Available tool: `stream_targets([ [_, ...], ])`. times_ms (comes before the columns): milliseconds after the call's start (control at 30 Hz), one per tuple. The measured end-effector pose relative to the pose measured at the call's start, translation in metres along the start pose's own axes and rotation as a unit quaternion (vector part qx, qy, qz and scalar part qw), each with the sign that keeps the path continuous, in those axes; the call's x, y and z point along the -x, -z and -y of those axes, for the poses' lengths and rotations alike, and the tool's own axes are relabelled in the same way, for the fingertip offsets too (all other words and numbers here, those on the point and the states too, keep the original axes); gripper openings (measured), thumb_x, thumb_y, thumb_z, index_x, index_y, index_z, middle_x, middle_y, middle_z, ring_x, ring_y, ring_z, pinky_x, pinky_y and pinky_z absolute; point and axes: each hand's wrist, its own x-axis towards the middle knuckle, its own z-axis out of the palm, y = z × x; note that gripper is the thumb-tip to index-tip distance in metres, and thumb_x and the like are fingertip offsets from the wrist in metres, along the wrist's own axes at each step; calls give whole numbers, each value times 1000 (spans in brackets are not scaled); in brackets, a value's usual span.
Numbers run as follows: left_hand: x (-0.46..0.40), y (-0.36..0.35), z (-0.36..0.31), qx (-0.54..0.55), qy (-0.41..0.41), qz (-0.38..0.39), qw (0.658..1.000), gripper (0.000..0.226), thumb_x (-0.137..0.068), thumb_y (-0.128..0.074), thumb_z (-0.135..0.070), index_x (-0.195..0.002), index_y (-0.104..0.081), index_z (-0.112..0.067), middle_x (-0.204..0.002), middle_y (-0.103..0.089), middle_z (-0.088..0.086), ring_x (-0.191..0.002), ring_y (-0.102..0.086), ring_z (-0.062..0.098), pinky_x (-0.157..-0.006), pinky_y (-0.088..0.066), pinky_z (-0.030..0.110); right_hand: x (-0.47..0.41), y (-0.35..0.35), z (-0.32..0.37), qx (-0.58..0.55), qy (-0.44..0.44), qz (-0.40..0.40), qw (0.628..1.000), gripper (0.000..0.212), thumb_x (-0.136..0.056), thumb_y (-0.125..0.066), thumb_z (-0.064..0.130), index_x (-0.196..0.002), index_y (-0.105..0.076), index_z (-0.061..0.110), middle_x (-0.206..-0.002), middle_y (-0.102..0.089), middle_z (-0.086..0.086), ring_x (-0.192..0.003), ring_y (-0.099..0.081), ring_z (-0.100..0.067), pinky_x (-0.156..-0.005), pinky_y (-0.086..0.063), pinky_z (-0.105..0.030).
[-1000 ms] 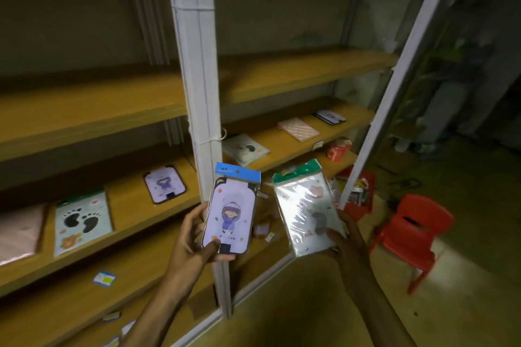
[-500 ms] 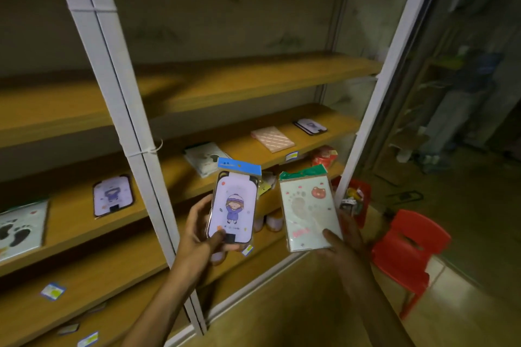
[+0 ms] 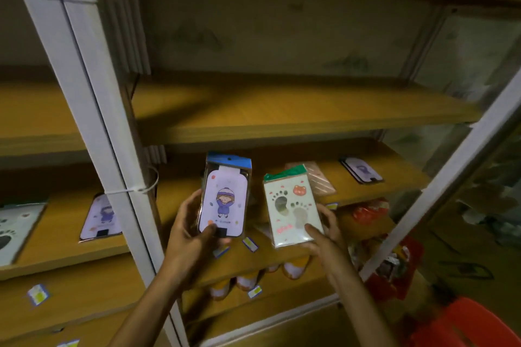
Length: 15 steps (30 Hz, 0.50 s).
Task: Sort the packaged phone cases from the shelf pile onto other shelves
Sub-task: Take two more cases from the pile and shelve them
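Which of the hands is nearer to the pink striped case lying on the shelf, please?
Right. The right hand is just below the pink striped case; the left hand is farther off to its left.

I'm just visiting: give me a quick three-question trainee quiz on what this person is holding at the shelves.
1. True or false: the left hand holds the girl-print case.
2. Which header tops the footprint case in the right hand? A) blue B) green C) red
3. Fill in: a matching girl-print case lies on the shelf left of the white ____.

Key: 1 true; 2 B; 3 post.
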Motion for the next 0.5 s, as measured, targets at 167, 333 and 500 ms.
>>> stream_targets([
  [167, -21, 7, 0, -14, -3, -71, 997, 69, -87, -60, 6, -128, -44, -46, -131, -57, 5, -111, -63, 34, -74, -60, 52, -59, -35, -1, -25, -33, 53, 998, 50, -86, -60, -6, -128, -45, 18, -117, -64, -4, -97, -67, -17, -61, -58, -30],
  [333, -25, 5, -3, -6, 16, -150, 988, 65, -91, -55, 2, -144, -31, -27, -119, -63, 9, -82, -72, 36, -64, -60, 30, -105, -69, -8, -19, -71, 110, 991, 50, -88, -57, -7, -129, -41, 17, -114, -62, -4, -100, -64, -27, -59, -59, -29],
  [500, -21, -5, -6, -18, -16, -225, 974, 61, -92, -53, 7, -138, -40, -31, -113, -66, 6, -82, -72, 37, -67, -61, 39, -139, -95, -17, 9, -99, 175, 979, 48, -89, -56, -6, -127, -40, 19, -113, -60, -4, -90, -65, -18, -59, -59, -26],
])
